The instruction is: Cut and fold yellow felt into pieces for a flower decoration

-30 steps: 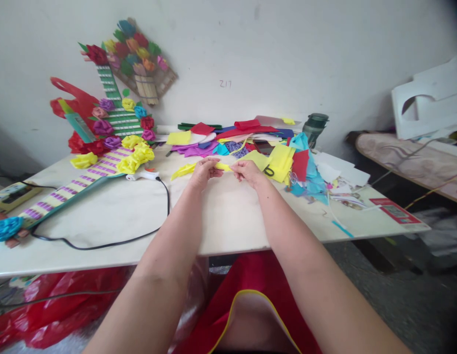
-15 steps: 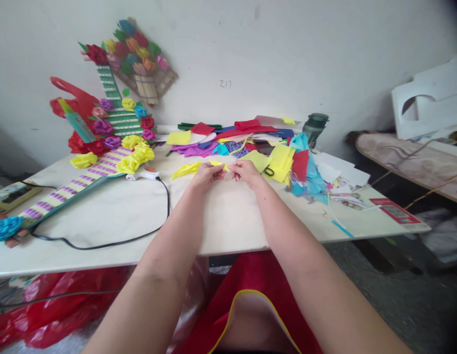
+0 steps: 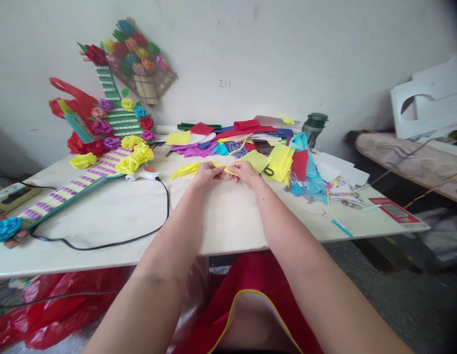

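Between my two hands is a small strip of yellow crepe paper, pinched at both ends just above the table. The fingers of my left hand close on its left end. My right hand grips the other end between thumb and fingers. Part of the strip is covered by my fingers. Left of my left hand lies a pile of loose yellow crepe pieces. Yellow paper sheets and the dark handle of scissors lie right of my right hand.
A white glue gun with a black cord lies left on the table. Further left stands a guitar-shaped craft with paper flowers. Coloured paper is heaped at the back, near a dark bottle.
My right hand has shifted slightly to the right and down, and more of the yellow strip shows between my fingers. Both hands still hold it.
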Demonstrator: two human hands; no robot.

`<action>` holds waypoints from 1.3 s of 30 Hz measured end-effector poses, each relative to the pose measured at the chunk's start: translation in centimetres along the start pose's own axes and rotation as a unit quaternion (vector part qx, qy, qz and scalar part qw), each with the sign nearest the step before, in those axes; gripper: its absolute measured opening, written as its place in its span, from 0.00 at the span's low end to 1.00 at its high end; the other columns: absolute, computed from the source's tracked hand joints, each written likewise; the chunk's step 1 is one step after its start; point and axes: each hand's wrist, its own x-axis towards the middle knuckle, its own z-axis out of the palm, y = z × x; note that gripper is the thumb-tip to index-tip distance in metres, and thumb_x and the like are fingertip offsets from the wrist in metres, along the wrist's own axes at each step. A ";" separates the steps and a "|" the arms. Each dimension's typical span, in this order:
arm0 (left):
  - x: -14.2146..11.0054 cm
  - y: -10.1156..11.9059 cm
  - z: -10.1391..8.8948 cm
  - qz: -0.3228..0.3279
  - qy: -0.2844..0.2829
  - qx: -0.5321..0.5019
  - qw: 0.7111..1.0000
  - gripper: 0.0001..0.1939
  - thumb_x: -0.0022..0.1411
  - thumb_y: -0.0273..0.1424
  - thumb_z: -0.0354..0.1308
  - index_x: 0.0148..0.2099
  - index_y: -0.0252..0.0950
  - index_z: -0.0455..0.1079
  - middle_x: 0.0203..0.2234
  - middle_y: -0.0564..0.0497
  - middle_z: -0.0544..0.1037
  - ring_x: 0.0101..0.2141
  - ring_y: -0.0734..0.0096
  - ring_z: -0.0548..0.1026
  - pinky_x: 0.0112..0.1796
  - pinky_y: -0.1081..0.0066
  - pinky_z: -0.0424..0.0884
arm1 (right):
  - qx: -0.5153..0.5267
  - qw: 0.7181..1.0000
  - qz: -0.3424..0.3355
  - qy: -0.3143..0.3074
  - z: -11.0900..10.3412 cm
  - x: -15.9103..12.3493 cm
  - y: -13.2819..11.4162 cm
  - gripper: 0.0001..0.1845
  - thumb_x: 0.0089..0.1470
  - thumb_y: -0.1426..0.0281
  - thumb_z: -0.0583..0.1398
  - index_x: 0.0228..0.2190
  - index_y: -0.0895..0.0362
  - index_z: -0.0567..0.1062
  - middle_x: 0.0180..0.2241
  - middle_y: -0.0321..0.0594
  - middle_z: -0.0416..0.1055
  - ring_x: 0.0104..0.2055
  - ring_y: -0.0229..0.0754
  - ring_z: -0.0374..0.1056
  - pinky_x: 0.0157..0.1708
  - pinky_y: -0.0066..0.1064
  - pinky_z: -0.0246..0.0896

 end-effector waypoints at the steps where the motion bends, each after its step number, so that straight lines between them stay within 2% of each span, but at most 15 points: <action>1: 0.0 0.0 0.0 0.006 -0.003 0.008 1.000 0.23 0.36 0.42 0.73 0.26 0.29 0.72 0.19 0.50 0.76 0.19 0.77 0.71 0.26 0.73 0.69 | -0.004 1.000 -0.001 -0.001 0.0 0.0 0.0 0.12 0.49 0.69 0.64 0.19 0.61 0.70 0.14 0.33 0.68 0.13 0.27 0.55 0.15 0.21 0.51; 9: -0.3 0.3 0.3 0.021 0.007 -0.006 1.000 0.24 0.37 0.43 0.72 0.27 0.30 0.70 0.21 0.49 0.77 0.19 0.77 0.71 0.26 0.72 0.69 | -0.021 0.999 -0.016 0.018 0.0 0.3 0.4 0.11 0.50 0.69 0.62 0.20 0.59 0.70 0.12 0.31 0.63 0.13 0.29 0.52 0.15 0.22 0.47; 14: -0.2 0.4 0.2 0.007 0.028 0.008 1.000 0.23 0.39 0.45 0.71 0.26 0.31 0.68 0.18 0.51 0.75 0.17 0.78 0.69 0.22 0.74 0.66 | -0.084 0.996 -0.026 0.022 0.1 0.3 0.4 0.10 0.49 0.67 0.61 0.21 0.59 0.71 0.11 0.30 0.62 0.14 0.30 0.52 0.16 0.23 0.47; 20: -0.2 0.3 0.0 0.050 0.037 0.046 0.997 0.20 0.41 0.43 0.70 0.24 0.33 0.66 0.15 0.54 0.72 0.14 0.81 0.64 0.19 0.76 0.59 | -0.123 0.992 -0.014 0.009 0.5 -0.3 -0.2 0.11 0.52 0.68 0.59 0.22 0.60 0.71 0.10 0.29 0.60 0.14 0.30 0.51 0.16 0.23 0.47; 23: -0.2 0.2 -0.1 0.065 0.026 0.056 0.996 0.20 0.42 0.43 0.69 0.24 0.33 0.67 0.15 0.54 0.72 0.14 0.81 0.64 0.19 0.76 0.59 | -0.112 0.994 0.003 -0.006 0.5 -0.5 -0.3 0.12 0.53 0.67 0.58 0.21 0.60 0.71 0.10 0.28 0.59 0.12 0.29 0.48 0.14 0.22 0.44; 27: -0.2 0.2 0.0 0.062 0.025 0.053 0.996 0.20 0.43 0.44 0.68 0.23 0.33 0.66 0.15 0.54 0.71 0.14 0.82 0.63 0.18 0.76 0.58 | -0.065 0.998 -0.018 -0.009 0.3 -0.4 -0.3 0.13 0.50 0.66 0.61 0.19 0.59 0.69 0.11 0.29 0.60 0.13 0.28 0.51 0.14 0.22 0.46; 32: -0.3 0.4 0.2 0.046 0.047 0.016 0.998 0.21 0.48 0.45 0.65 0.22 0.35 0.63 0.13 0.54 0.69 0.13 0.82 0.62 0.18 0.76 0.57 | -0.004 0.998 -0.045 -0.046 0.2 -0.3 -0.1 0.18 0.45 0.59 0.65 0.19 0.59 0.69 0.12 0.31 0.63 0.14 0.29 0.53 0.16 0.23 0.49; 39: 0.0 0.3 0.4 0.026 0.080 -0.019 0.996 0.22 0.54 0.47 0.60 0.21 0.35 0.61 0.10 0.56 0.66 0.11 0.82 0.59 0.16 0.76 0.54 | 0.025 0.995 -0.052 -0.078 0.3 -0.2 0.0 0.19 0.44 0.58 0.66 0.20 0.60 0.70 0.14 0.32 0.66 0.15 0.29 0.55 0.16 0.23 0.50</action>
